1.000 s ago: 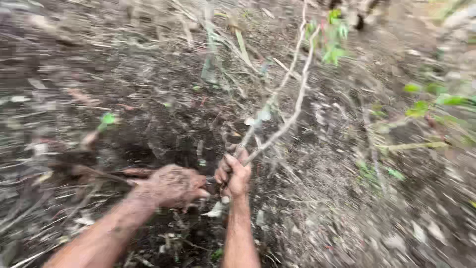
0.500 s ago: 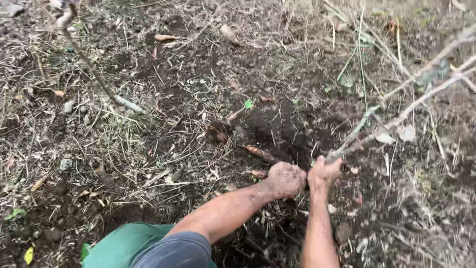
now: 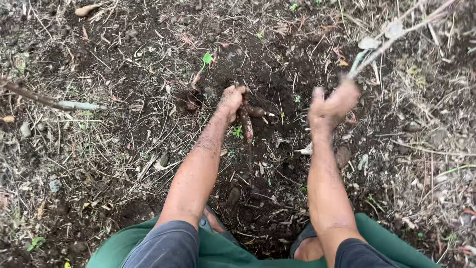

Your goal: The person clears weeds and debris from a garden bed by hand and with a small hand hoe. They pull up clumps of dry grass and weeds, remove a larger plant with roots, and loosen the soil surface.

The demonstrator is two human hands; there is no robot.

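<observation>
Our left hand [image 3: 232, 99] grips a reddish root [image 3: 245, 119] half buried in the dug soil [image 3: 258, 168]. Right of the root, our right hand [image 3: 333, 103] clenches the lifted stem [image 3: 391, 42]. The root is exposed, not yet freed.

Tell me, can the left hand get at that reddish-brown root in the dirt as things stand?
Probably yes: the left hand already lies on the reddish-brown root, with nothing in between. The right hand grips the pale stem.
</observation>
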